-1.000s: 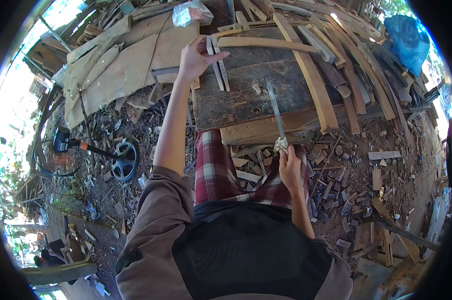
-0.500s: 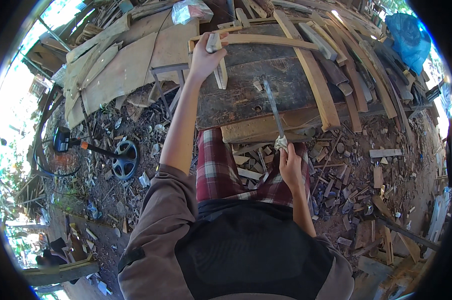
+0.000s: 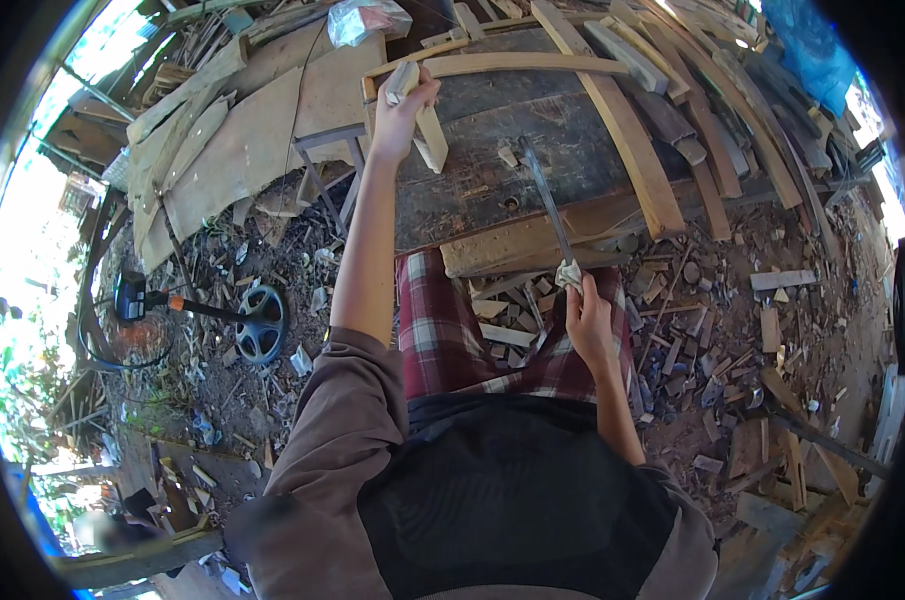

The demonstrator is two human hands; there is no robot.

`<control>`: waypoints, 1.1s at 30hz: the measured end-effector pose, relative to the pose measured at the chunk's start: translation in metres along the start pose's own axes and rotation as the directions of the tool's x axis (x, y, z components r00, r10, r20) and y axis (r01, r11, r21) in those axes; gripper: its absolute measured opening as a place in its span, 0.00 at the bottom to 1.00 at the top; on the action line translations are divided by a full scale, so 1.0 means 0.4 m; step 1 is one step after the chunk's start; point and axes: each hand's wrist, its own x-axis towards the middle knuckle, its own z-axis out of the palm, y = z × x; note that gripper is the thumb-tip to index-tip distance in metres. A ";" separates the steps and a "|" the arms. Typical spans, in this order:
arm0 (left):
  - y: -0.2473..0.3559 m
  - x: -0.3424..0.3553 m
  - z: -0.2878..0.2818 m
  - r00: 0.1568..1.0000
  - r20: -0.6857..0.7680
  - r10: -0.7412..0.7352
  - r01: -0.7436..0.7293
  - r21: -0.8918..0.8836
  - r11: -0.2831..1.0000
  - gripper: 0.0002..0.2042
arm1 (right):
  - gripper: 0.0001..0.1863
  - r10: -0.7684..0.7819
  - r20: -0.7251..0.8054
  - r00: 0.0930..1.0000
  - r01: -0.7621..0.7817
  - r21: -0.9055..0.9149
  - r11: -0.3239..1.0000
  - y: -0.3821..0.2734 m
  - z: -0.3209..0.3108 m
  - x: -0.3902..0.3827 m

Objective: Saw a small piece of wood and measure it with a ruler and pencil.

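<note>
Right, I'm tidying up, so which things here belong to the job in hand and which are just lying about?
In use:
wooden pieces, in the left hand
long metal strip, its pale wrapped end in the right hand
dark worktop, apparently

Seemingly just lying about:
clear plastic bag
blue plastic sheet
wheel-like disc
wood scraps

No lettering, numbers or signs are readable here

Left hand [image 3: 401, 125] masks part of the pale wood [image 3: 432, 145]; I can't tell if it's one strip or two. Right hand [image 3: 593, 315] covers the near end of the cloth wrap [image 3: 569, 273]; can't see what's under it. Blue sheet [image 3: 811, 55] cut off upper right. Low left, I only get a blurred patch [image 3: 108, 530].
</note>
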 end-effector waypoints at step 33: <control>0.021 -0.027 0.034 0.990 -0.132 0.050 0.034 0.568 0.822 0.15 | 0.06 -0.022 -0.009 1.000 0.022 0.005 1.000 0.016 0.015 -0.004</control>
